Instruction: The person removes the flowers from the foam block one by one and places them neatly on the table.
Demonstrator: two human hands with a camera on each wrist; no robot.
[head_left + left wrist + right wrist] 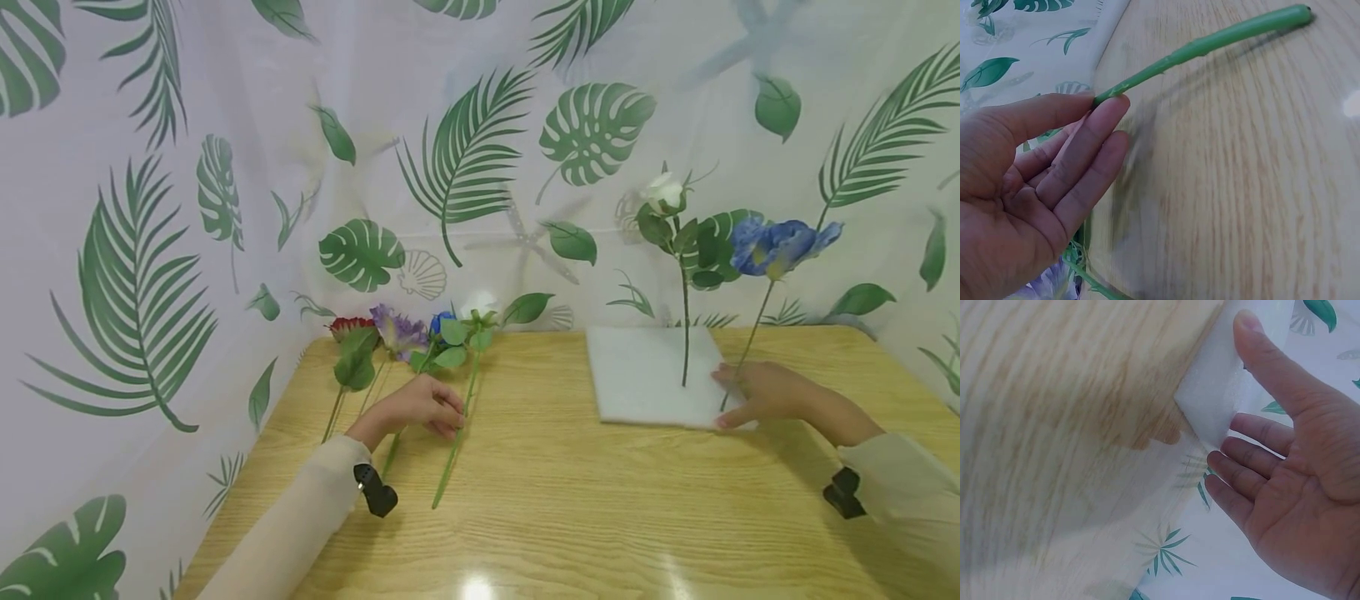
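My left hand (427, 408) pinches the green stem (1204, 47) of a white flower (480, 317) between thumb and fingertips. The stem slants over the table, its bloom at the far end and its bare end towards me. At the right, my right hand (765, 392) rests at the right edge of a white foam board (637, 375). Its thumb (1266, 353) lies over the board, and the other fingers stretch out along the side. A white rose (665, 193) stands upright in the foam. Beside it a blue flower (780, 248) leans right, its lower stem near the right hand.
Left of the left hand lie a red flower (350, 327), a purple flower (399, 333) and a blue rose (441, 323), their stems towards me. A wooden table (547, 517) carries everything. A leaf-patterned curtain (480, 167) hangs behind and at the left.
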